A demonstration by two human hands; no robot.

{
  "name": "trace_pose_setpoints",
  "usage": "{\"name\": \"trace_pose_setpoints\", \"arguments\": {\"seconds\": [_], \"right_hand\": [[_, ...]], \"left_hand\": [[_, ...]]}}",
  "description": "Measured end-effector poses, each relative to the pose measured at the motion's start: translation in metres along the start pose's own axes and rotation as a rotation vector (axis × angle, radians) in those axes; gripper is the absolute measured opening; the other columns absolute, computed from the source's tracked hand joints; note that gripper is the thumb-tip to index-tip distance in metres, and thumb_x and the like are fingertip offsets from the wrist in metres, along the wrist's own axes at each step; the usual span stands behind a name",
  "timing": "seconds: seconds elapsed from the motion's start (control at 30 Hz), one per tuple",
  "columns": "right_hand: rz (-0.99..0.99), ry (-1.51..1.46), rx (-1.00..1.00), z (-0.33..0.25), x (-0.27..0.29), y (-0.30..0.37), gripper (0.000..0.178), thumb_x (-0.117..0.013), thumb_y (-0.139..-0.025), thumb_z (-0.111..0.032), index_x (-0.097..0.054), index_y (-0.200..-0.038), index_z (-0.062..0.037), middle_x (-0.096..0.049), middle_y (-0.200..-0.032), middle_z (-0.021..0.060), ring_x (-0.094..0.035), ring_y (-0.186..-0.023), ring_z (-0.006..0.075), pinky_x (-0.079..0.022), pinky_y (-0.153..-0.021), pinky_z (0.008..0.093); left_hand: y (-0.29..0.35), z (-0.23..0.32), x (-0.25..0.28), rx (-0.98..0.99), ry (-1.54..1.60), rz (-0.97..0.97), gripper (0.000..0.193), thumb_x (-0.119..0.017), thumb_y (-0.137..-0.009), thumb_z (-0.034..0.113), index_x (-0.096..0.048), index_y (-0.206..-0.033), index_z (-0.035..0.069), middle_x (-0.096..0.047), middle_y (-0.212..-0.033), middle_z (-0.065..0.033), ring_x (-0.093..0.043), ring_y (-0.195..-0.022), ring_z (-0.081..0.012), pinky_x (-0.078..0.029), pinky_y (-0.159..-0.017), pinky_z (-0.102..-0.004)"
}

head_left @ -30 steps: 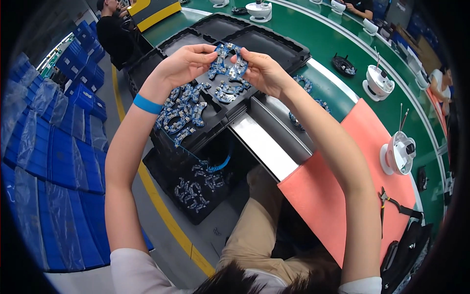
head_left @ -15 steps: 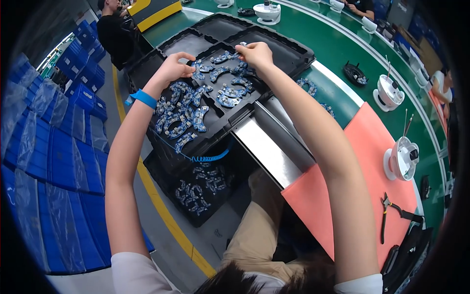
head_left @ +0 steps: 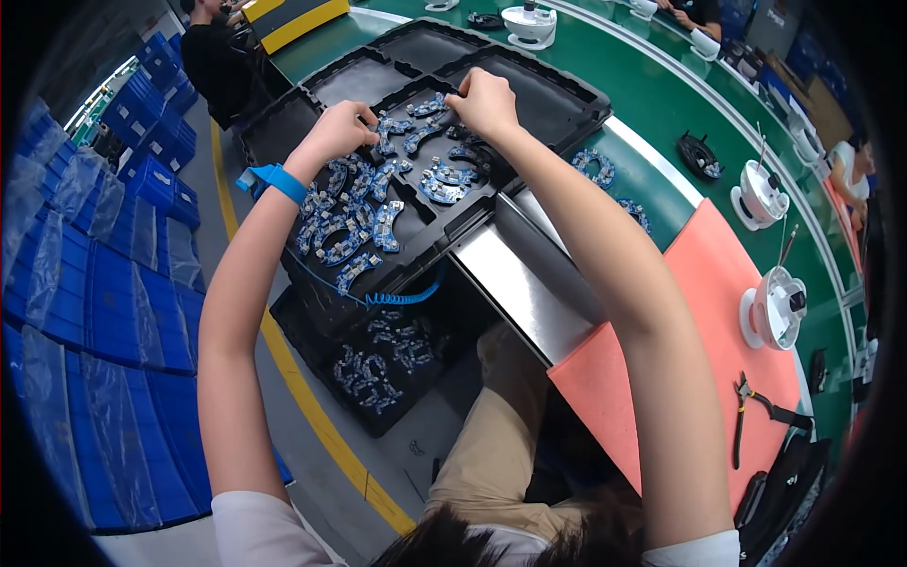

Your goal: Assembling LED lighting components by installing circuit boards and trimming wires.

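Curved blue circuit boards lie heaped in a black compartment tray. My left hand, with a blue wrist strap, reaches over the tray's middle. Its thumb and fingertips close at the edge of one curved circuit board. To its right, my right hand is closed in a pinch above the same compartment. What lies between its fingertips is hidden. Another board lies between the two hands, close to the right fingertips. More boards rest below the right hand.
A second black tray with boards stands lower down. Pink mat, pliers and white round housings lie right on the green bench. A coiled blue cord hangs by the tray. Blue bins line the left; people sit beyond.
My right hand has shifted slightly left and up over the tray. My left hand stays at nearly the same spot, its fingers drawn closer together. The view has moved a little.
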State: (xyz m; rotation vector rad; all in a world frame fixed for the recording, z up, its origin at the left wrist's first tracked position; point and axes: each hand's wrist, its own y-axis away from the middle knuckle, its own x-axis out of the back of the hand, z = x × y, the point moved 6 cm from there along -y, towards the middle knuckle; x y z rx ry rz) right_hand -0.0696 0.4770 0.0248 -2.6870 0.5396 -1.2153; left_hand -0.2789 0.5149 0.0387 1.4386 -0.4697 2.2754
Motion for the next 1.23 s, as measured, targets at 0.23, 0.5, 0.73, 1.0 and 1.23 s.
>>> {"name": "trace_pose_setpoints", "arguments": {"seconds": [0.23,0.5,0.73,1.0,1.23], "right_hand": [[-0.013,0.41,0.505,-0.025,-0.009,0.02,0.017,-0.055,-0.077,-0.018,-0.066,-0.086,-0.009,-0.063,-0.089,0.0076,-0.054,-0.091,0.0251,-0.045,-0.077,0.0377],[0.13,0.079,0.571,-0.037,0.075,0.089,0.015,-0.056,-0.075,-0.015,-0.063,-0.08,-0.0039,-0.06,-0.081,0.0126,-0.055,-0.084,0.0294,-0.044,-0.077,0.039],[-0.147,-0.048,0.446,0.003,0.228,0.275,0.025,-0.052,-0.08,-0.011,-0.052,-0.105,-0.0063,-0.058,-0.093,0.0129,-0.06,-0.085,0.0274,-0.048,-0.074,0.0376],[-0.241,0.564,-0.366,0.13,0.361,0.44,0.08,-0.073,-0.065,-0.045,-0.041,-0.127,-0.0056,-0.044,-0.126,0.0188,-0.044,-0.115,0.0323,-0.037,-0.095,0.0405],[-0.289,0.636,-0.548,0.159,0.354,0.489,0.112,-0.077,-0.049,-0.056,-0.029,-0.135,-0.0006,-0.032,-0.137,0.0192,-0.033,-0.124,0.0358,-0.027,-0.103,0.0421]], "left_hand": [[0.009,0.012,0.002,-0.102,-0.043,0.054,0.026,-0.07,-0.069,0.011,-0.065,-0.094,0.007,-0.062,-0.076,-0.0127,-0.061,-0.074,-0.0245,-0.048,-0.068,-0.0337],[0.062,0.064,0.014,-0.413,-0.16,0.098,0.021,-0.061,-0.08,0.02,-0.06,-0.093,0.004,-0.052,-0.081,-0.0129,-0.052,-0.074,-0.0243,-0.044,-0.067,-0.0327],[0.158,0.162,0.032,-0.272,0.381,0.046,0.011,-0.055,-0.083,0.004,-0.059,-0.093,-0.001,-0.059,-0.079,-0.0026,-0.053,-0.072,-0.0066,-0.042,-0.065,-0.0204],[0.289,0.317,-0.016,-0.678,0.564,-0.467,0.029,-0.072,-0.066,0.008,-0.065,-0.094,0.003,-0.064,-0.088,-0.0108,-0.061,-0.079,-0.0218,-0.048,-0.065,-0.0291],[0.229,0.434,-0.14,-0.99,0.477,-0.133,0.046,-0.061,-0.081,0.015,-0.047,-0.124,0.009,-0.044,-0.119,-0.0168,-0.048,-0.103,-0.036,-0.041,-0.088,-0.0366]]}}
